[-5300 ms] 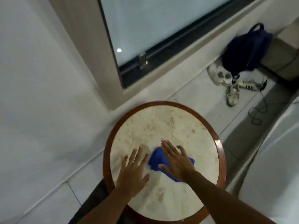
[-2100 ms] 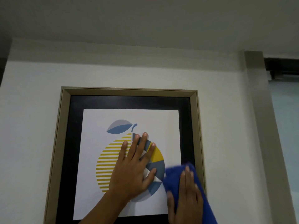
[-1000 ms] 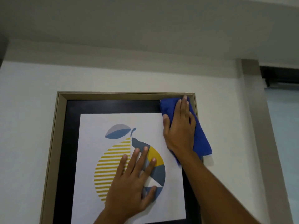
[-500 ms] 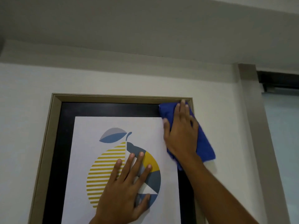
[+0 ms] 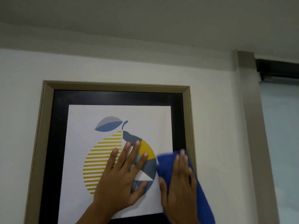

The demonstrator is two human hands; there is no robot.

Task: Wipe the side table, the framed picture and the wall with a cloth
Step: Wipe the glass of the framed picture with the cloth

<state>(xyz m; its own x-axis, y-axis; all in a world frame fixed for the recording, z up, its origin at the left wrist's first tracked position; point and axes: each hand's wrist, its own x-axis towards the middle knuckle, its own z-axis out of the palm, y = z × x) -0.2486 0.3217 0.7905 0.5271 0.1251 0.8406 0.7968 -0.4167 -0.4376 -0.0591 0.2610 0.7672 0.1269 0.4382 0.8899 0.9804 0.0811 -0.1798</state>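
Your right hand (image 5: pixel 179 189) presses the blue cloth (image 5: pixel 200 189) flat, fingers extended, on the picture (image 5: pixel 113 97)'s right edge; left hand (image 5: pixel 119 180) is splayed flat on its middle. Bare wall (image 5: pixel 215 126) sits just right of the frame, so the right hand's closer.

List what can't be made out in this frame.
Head view only:
- Picture: bottom edge cut off by the image border.
- Print under the left hand: covered.
- Cloth: lower end out of frame; right hand covers most of it.
- Side table: out of view.
- Dust on the wall: too faint.
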